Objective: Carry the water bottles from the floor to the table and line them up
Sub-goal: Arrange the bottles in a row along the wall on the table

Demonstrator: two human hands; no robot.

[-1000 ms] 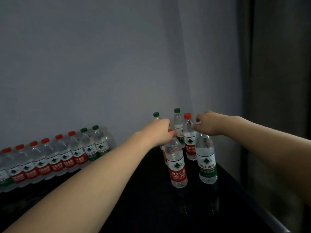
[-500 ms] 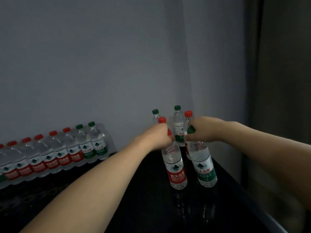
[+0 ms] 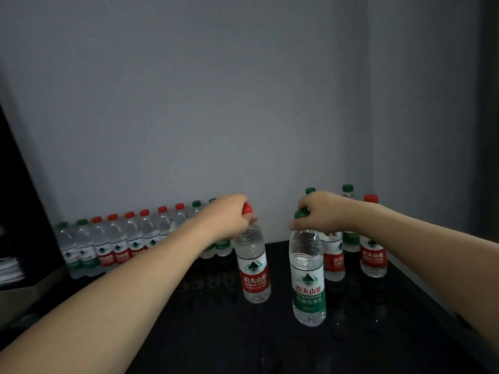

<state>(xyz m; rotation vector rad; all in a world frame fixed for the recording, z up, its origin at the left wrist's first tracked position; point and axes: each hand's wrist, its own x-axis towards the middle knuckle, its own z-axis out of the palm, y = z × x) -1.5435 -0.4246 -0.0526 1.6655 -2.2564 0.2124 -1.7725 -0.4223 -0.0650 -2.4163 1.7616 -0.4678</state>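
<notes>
My left hand [image 3: 228, 214] grips the neck of a red-capped, red-labelled water bottle [image 3: 253, 268] just under its cap. My right hand [image 3: 321, 211] grips the neck of a green-capped, green-labelled bottle [image 3: 307, 282]. Both bottles hang upright, their bases at or just above the black table [image 3: 216, 333]; contact is unclear. A long row of red- and green-capped bottles [image 3: 127, 244] stands along the wall at the table's back left. A group of three bottles [image 3: 372, 252] stands at the back right, behind my right hand.
A grey wall runs behind the table. A dark curtain or panel [image 3: 486, 130] fills the right edge. At the far left are a black upright object [image 3: 24, 211] and a beige surface [image 3: 27, 295] below it.
Both hands have drawn the two gripped bottles toward me and apart from the back-right group. The left bottle has moved left. The camera has turned left, showing more of the row.
</notes>
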